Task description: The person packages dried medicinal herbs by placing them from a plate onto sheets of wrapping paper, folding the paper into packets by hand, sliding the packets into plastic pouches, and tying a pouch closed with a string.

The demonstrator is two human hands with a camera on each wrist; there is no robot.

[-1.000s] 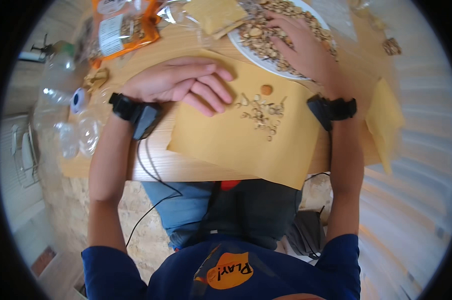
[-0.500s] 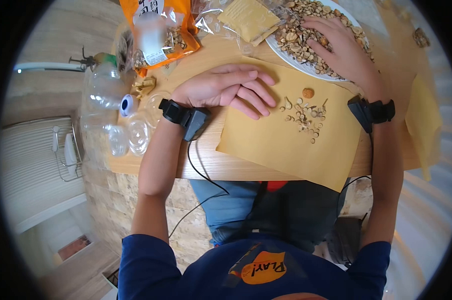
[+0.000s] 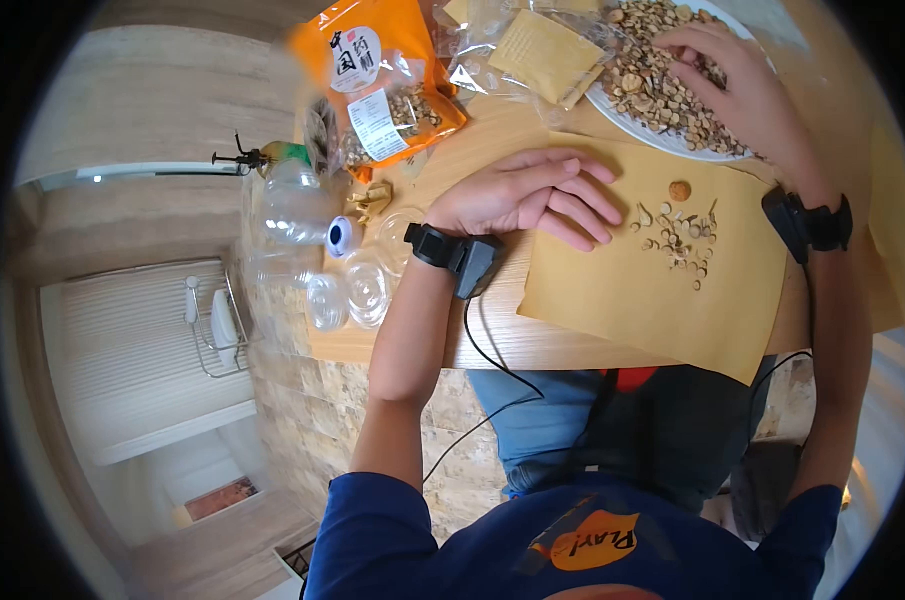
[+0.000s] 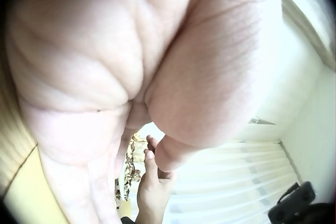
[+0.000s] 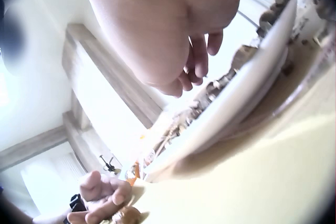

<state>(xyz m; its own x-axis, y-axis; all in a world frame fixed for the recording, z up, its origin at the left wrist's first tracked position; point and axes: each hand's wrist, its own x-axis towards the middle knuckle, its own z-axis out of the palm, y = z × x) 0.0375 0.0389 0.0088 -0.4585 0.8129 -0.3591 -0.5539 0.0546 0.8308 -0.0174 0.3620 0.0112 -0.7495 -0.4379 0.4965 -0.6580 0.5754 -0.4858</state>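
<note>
My right hand (image 3: 747, 95) hovers over a white plate (image 3: 707, 154) heaped with dried herb slices (image 3: 647, 100). In the right wrist view its fingers (image 5: 198, 61) hang loosely bent above the heap, with nothing seen between them. My left hand (image 3: 532, 195) lies on its side at the left edge of a sheet of brown paper (image 3: 612, 305), fingers relaxed and holding nothing. On that paper, right of the left fingertips, sit several small dried slices (image 3: 684, 238) and one larger round brown piece (image 3: 680, 190).
An orange bag of herbs (image 3: 392, 90) and a clear packet with tan sachets (image 3: 552, 55) lie at the back. Clear plastic bottles (image 3: 297, 200), clear round containers (image 3: 364, 290) and a white cap (image 3: 343, 236) stand left. Another brown sheet (image 3: 887, 205) is far right.
The head view has turned, so the whole scene shifts to the right in the picture. Both hands keep nearly the same places, the left at the paper, the right over the plate.
</note>
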